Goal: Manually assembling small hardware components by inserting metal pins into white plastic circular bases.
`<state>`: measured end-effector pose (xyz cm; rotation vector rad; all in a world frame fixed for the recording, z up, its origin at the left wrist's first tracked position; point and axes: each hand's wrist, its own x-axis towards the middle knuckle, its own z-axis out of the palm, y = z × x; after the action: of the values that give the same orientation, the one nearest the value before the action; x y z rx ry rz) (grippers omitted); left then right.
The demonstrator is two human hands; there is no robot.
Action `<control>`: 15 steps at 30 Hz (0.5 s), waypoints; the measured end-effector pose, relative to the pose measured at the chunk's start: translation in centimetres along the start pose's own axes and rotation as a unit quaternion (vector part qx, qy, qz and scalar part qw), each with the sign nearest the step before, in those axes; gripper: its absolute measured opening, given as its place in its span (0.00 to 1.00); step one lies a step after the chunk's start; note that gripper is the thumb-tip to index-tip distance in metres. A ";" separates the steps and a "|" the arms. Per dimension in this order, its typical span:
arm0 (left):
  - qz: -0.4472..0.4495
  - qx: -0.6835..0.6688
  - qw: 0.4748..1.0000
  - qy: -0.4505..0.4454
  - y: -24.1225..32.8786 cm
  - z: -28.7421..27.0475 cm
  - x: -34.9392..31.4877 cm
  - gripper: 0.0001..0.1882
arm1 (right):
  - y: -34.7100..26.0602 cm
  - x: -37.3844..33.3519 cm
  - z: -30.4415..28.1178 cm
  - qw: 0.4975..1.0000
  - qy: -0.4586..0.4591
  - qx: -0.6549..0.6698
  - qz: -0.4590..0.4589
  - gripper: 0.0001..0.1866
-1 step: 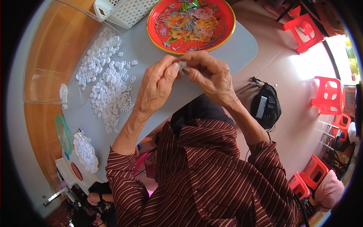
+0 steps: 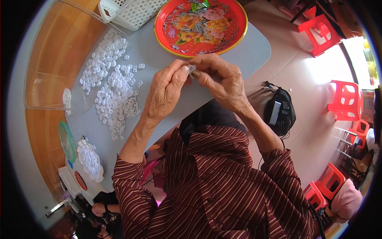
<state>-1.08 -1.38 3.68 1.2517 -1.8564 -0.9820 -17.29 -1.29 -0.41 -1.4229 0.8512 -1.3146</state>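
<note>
Loads of white plastic pieces (image 2: 116, 97) are lying heaped left of the left hand (image 2: 165, 89), which is pinching a small white part (image 2: 192, 68), long axis too covered to call tbh. It's sitting at that hand's right, just this side of the red floral tray (image 2: 241, 24), and the right hand (image 2: 223, 83) is pinching it too, so neither's nearer.

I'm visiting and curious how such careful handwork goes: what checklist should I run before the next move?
1. Small white piece secured: ok, between the fingertips of left grip and right grip.
2. Loose white pieces nearby: ok, heaped on the grey table, left of both hands.
3. Red tray nearby: ok, just beyond the hands.
4. Tray holding only grey pieces: not ok, a green wrapper lies there too.
5. Held piece's alignment: cannot tell, fingers partly hide it.
</note>
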 end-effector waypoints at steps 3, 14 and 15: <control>-0.001 -0.029 0.999 0.030 -1.3 1.0 -0.5 0.11 | 0.2 0.1 0.0 1.000 0.000 -0.016 0.000 0.13; 0.022 -0.067 0.994 0.089 -2.8 2.2 -0.7 0.13 | 0.0 0.2 -0.5 0.994 -0.075 -0.072 0.024 0.19; 0.018 -0.075 0.993 0.088 -2.9 2.2 -0.7 0.13 | 0.1 0.2 -0.4 0.993 -0.073 -0.091 0.005 0.20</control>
<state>-1.48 -0.98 0.01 1.1720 -1.6342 -0.9426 -17.65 -1.58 -0.47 -1.6330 0.8964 -1.1316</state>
